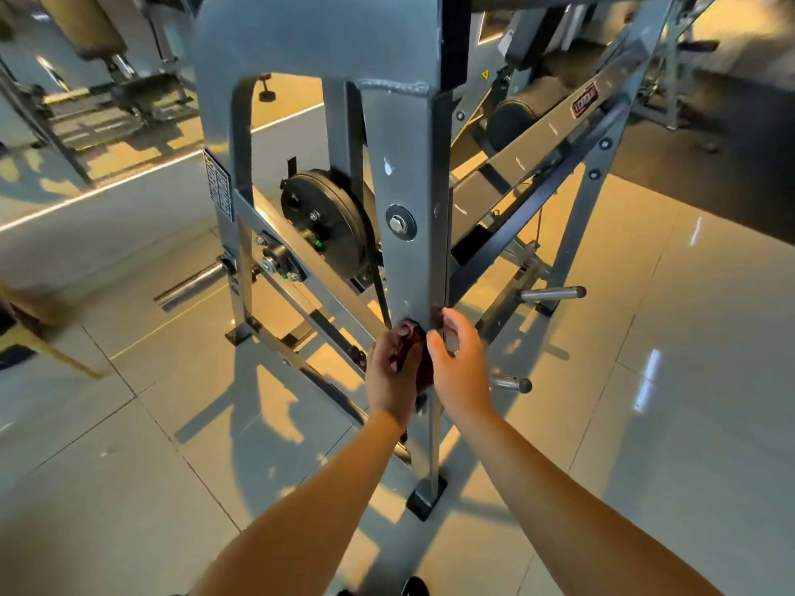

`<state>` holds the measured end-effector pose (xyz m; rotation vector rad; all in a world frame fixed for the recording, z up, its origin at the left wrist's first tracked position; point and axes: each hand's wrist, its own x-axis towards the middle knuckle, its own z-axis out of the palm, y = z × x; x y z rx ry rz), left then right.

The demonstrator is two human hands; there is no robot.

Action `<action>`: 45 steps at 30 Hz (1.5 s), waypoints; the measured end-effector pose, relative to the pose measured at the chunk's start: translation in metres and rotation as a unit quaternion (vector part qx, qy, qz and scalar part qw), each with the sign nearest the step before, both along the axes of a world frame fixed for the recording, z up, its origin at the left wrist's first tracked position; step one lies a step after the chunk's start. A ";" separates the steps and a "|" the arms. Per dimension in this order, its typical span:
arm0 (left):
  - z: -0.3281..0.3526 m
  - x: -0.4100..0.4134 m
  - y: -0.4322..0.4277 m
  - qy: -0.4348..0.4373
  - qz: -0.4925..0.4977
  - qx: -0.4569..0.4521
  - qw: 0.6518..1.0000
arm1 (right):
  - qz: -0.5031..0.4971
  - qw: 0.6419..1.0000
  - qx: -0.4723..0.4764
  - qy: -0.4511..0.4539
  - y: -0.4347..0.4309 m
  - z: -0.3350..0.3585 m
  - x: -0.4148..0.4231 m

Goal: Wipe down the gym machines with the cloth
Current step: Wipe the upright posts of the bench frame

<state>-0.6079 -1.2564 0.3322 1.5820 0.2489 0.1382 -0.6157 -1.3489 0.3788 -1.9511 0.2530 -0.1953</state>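
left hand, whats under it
A dark red cloth against the gray post; the left hand and right hand grip it, covering most of it.

Glossy pale tile floor (688, 380) with warm orange sun patches and hard shadows, dark mat (710, 174) far right, low white wall (107, 217) left.

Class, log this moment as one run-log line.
phase: wipe post | left hand: grips cloth on post | right hand: grips cloth round post edge | place: below bolt
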 end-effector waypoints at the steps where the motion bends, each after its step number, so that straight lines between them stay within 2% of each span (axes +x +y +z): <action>1: 0.007 -0.001 0.004 0.019 -0.015 -0.017 1.000 | 0.000 1.000 0.001 0.006 0.001 0.003 -0.001; 3: 0.024 0.007 0.017 0.035 -0.025 -0.050 0.998 | -0.010 1.000 0.004 0.001 0.001 0.011 0.001; 8: 0.044 0.012 0.016 -0.054 -0.012 -0.086 0.995 | -0.006 1.000 0.009 -0.007 0.007 0.024 0.012; 9: 0.035 0.008 0.012 -0.064 -0.016 -0.062 0.996 | -0.001 1.000 0.003 -0.007 0.009 0.022 0.012; 11: 0.026 -0.003 0.004 -0.022 -0.011 -0.004 1.000 | -0.002 1.000 -0.007 -0.010 0.010 0.018 0.011; 12: 0.020 -0.005 0.001 -0.001 -0.011 -0.007 1.000 | -0.003 1.000 -0.010 -0.010 0.008 0.017 0.010; 13: 0.016 -0.010 -0.003 -0.003 -0.051 -0.008 0.999 | -0.001 1.000 -0.014 -0.008 0.006 0.016 0.010; 15: 0.009 -0.013 -0.002 -0.001 -0.054 0.070 0.996 | 0.010 1.000 -0.012 0.000 -0.002 0.019 0.011; 16: 0.015 -0.012 -0.002 0.016 -0.050 0.061 0.997 | 0.017 1.000 -0.009 0.003 -0.006 0.020 0.013; 19: 0.033 0.003 0.003 -0.053 -0.012 0.008 0.998 | 0.063 0.998 -0.010 -0.013 -0.015 0.026 0.023; 21: 0.042 0.009 0.004 -0.104 -0.002 0.034 0.994 | 0.090 0.996 -0.003 -0.027 -0.018 0.024 0.029; 23: 0.035 0.004 -0.005 -0.112 0.006 0.067 0.991 | 0.103 0.995 0.000 -0.018 -0.023 0.020 0.033; 28: 0.022 -0.020 -0.054 -0.007 0.107 -0.047 0.993 | 0.151 0.988 0.016 -0.005 -0.041 0.017 0.045; 32: 0.036 -0.015 -0.049 0.020 0.134 -0.055 0.989 | 0.178 0.984 0.009 -0.013 -0.047 0.013 0.047; 36: 0.058 -0.002 -0.041 -0.029 0.146 -0.050 0.988 | 0.208 0.978 0.015 -0.021 -0.053 0.014 0.049; 39: 0.047 -0.003 -0.056 -0.039 0.167 -0.037 0.984 | 0.202 0.979 0.005 -0.016 -0.052 0.009 0.051; 45: 0.024 -0.022 -0.070 0.069 0.171 -0.064 0.981 | 0.185 0.982 0.034 0.002 -0.051 0.008 0.048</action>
